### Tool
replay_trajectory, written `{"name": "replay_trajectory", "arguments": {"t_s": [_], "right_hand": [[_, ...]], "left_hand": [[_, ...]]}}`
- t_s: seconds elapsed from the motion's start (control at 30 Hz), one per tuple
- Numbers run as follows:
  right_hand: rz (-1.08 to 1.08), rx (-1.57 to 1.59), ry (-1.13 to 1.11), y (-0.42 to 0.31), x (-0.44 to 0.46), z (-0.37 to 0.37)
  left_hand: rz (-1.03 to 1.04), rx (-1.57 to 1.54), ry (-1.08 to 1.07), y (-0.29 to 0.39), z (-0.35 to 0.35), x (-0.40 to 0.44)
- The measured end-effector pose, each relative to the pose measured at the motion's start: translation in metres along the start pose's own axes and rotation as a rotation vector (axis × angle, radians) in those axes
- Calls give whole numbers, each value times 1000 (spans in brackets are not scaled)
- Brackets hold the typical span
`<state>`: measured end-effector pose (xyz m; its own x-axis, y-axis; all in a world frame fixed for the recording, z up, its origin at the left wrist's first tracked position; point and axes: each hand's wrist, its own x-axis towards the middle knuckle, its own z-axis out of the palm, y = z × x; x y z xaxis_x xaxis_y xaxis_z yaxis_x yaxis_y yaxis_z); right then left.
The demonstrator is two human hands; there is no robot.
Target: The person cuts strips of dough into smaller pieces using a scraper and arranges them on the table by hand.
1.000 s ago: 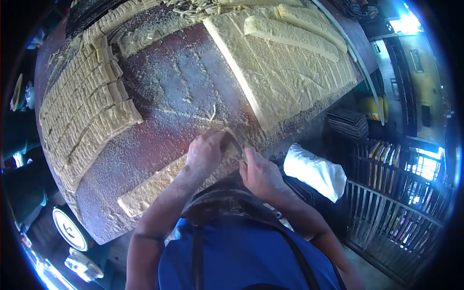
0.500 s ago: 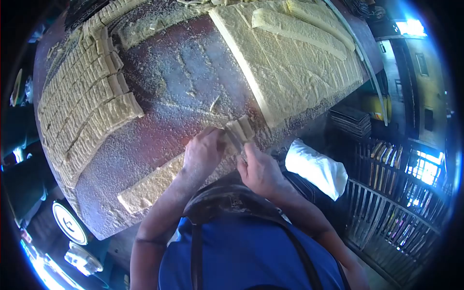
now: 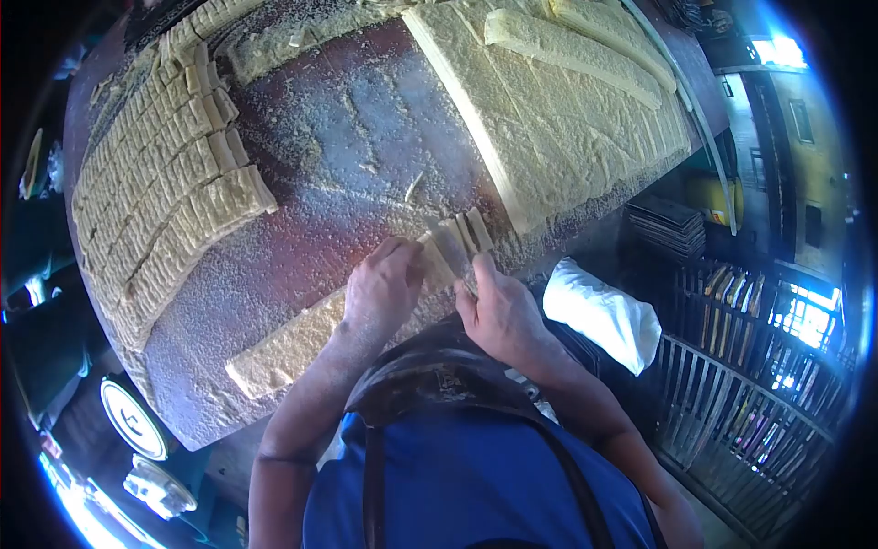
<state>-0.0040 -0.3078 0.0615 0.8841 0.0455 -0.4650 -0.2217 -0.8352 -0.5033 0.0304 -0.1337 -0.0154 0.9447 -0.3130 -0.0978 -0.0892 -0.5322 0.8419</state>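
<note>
A long, pale, dough-like strip (image 3: 293,348) covered in crumbs lies along the near edge of the table. My left hand (image 3: 384,288) rests on its far right part, fingers curled and pressed onto it. In my right hand (image 3: 501,309) is the handle of a knife (image 3: 447,249), whose flat, broad blade stands across the strip's end, close to my left fingertips. Narrow cut slices (image 3: 476,230) sit just right of the blade, some slightly apart. My right fingers wrap the handle, hiding most of it.
Rows of cut pieces (image 3: 174,201) cover the table's left side. A thick crumb-covered slab (image 3: 567,128) lies at the right, with loose strips (image 3: 576,57) on top. Crumbs are scattered over the reddish table (image 3: 302,220). A white bag (image 3: 602,316) and a metal rack (image 3: 732,393) stand to the right.
The blade has shifted slightly along the strip, and one more narrow slice now shows to its right. My left hand has stayed nearly in place on the strip.
</note>
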Motion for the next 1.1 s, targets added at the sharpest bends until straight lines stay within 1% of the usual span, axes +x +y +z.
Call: {"name": "replay_trajectory", "arguments": {"t_s": [0.2,0.27,0.3,0.37,0.5,0.57,0.63,0.67,0.73,0.8,0.83,0.9,0.93,0.97,1.0,1.03,1.07,1.1], "right_hand": [[-41,-67,-92,-10,-12,-2],[45,-88,-198,-20,3,-3],[43,-87,-204,-11,19,13],[-33,-49,-87,16,42,55],[-87,-50,-25,0,37,27],[6,20,-23,-11,18,13],[29,18,-68,-21,3,3],[51,17,-105,-24,-3,1],[17,-27,-87,-24,-8,7],[86,-67,-176,-30,-12,2],[90,-66,-180,-27,-8,6],[31,-3,-147,-16,9,23],[49,11,-138,-10,18,36],[29,25,-85,-5,26,52],[-5,30,-14,-2,36,58],[15,51,28,0,40,57],[-4,103,5,4,36,55],[-33,146,-7,11,36,48]], "left_hand": [[-3,-4,-34,-7,2,2],[-20,-19,-68,-7,0,4],[-31,-29,-98,-7,-1,4],[-36,-8,-78,-6,-2,2],[42,-4,18,-9,-1,0],[8,-17,22,-7,-7,-7],[-59,-39,-21,-9,-9,-12],[-54,-42,-24,-12,-8,-11],[-22,-32,-76,-17,-8,-9],[-5,-54,-62,-17,-8,-7],[7,-70,-49,-16,-8,-7],[26,-26,-59,-16,-12,-2],[49,17,-71,-14,-12,-2],[63,22,-110,-15,-10,-8],[31,41,-82,-20,-7,-8],[11,62,-56,-23,-5,-6],[60,77,-106,-21,-6,-9],[80,126,-50,-19,-6,-8]]}}
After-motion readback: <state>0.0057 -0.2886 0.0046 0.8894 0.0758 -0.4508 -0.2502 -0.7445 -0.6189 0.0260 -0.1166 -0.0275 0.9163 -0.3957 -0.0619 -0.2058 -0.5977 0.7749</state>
